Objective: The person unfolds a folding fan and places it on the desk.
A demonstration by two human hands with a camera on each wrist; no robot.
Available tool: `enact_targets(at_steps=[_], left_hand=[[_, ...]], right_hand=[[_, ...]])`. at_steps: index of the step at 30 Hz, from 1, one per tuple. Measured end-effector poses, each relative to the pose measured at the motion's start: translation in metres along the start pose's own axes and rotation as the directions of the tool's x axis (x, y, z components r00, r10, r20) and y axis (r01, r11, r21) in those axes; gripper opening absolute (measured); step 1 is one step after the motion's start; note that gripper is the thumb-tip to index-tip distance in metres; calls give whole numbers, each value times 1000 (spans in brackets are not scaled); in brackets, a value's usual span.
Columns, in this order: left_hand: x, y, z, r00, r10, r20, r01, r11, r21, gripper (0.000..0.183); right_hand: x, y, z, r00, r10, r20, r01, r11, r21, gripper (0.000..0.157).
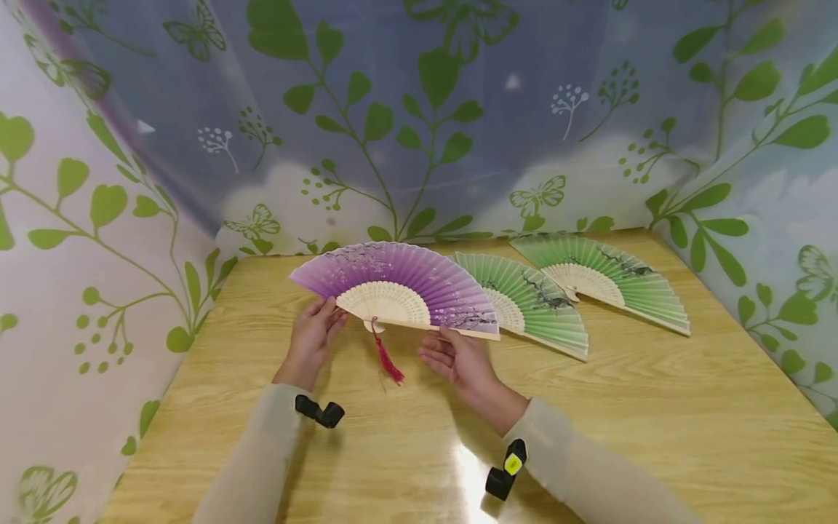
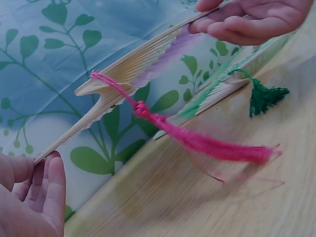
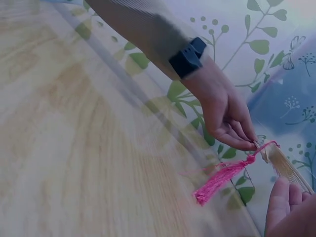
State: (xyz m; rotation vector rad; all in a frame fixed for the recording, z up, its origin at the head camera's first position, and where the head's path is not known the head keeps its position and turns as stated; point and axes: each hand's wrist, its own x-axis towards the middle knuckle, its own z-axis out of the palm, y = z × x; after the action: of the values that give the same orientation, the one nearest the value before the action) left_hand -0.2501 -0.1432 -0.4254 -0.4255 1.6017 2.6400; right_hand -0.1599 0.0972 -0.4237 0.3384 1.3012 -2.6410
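Note:
A purple folding fan (image 1: 419,280), spread wide with a pale slatted wooden base, is held up between both hands above the table. My left hand (image 1: 313,338) pinches its left end between thumb and fingers, as the left wrist view also shows. Thumb and fingers of my right hand (image 1: 461,364) pinch the lower right guard stick. From the pivot hangs a pink-red tassel (image 2: 207,140), dangling free over the wood. Just right of the purple fan lies an open green fan (image 1: 550,306), partly covered by it in the head view.
A second open green fan (image 1: 628,280) lies farther back on the right of the wooden table (image 1: 655,407). One green fan shows a dark green tassel (image 2: 266,96). Leaf-patterned cloth (image 1: 419,145) hangs behind the table and along both sides.

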Motion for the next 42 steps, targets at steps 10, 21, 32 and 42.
enact_targets(at_steps=[10,21,32,42], left_hand=[[14,8,-7,996,-78,-32,79,995,64,34],[32,21,-13,986,-165,-30,168,976,140,48],[44,14,-21,979,-191,-74,205,931,301,38],[55,3,-19,974,-210,-80,225,888,401,42]], right_hand=[[-9,24,16,999,37,31,-37,999,-14,29],[-14,58,35,995,95,36,-97,995,30,39],[-12,72,38,990,142,-10,-142,989,42,33],[-7,76,36,986,162,-30,-160,985,67,38]])
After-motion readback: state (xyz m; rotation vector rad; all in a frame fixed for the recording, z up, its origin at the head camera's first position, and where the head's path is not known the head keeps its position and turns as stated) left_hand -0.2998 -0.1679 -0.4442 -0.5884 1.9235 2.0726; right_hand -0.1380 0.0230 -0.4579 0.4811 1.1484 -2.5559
